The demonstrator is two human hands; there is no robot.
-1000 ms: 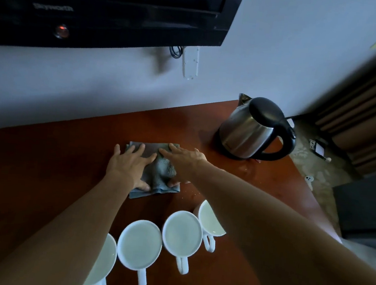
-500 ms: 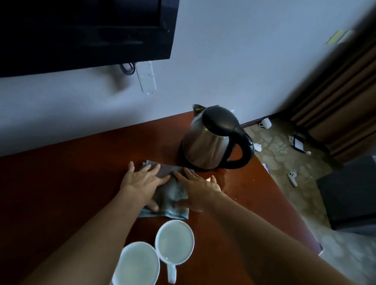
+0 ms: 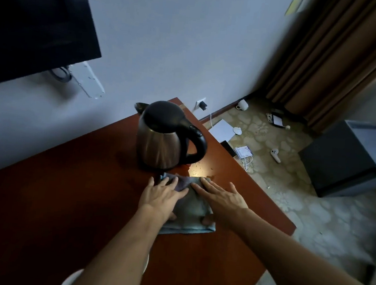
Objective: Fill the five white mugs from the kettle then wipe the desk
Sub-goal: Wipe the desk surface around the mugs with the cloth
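Observation:
A grey-blue cloth (image 3: 191, 208) lies flat on the red-brown desk (image 3: 63, 187), just in front of the steel kettle (image 3: 162, 140) with its black lid and handle. My left hand (image 3: 161, 197) presses on the cloth's left part with straight fingers. My right hand (image 3: 223, 198) presses flat on its right part, thumb tucked at the near edge. A wet patch (image 3: 200, 170) glistens on the desk between the cloth and the kettle's handle. Of the white mugs only a rim (image 3: 69, 279) shows at the bottom, mostly hidden by my left arm.
The desk's right edge (image 3: 269, 191) runs close to my right hand. A dark TV (image 3: 33, 19) hangs on the wall at the upper left. The floor to the right holds papers, a white mug, a cable and small devices. A dark cabinet (image 3: 346, 162) stands beyond them.
Both hands have slid the cloth to the right and towards the kettle. The view has swung right, so the row of mugs has dropped out of sight.

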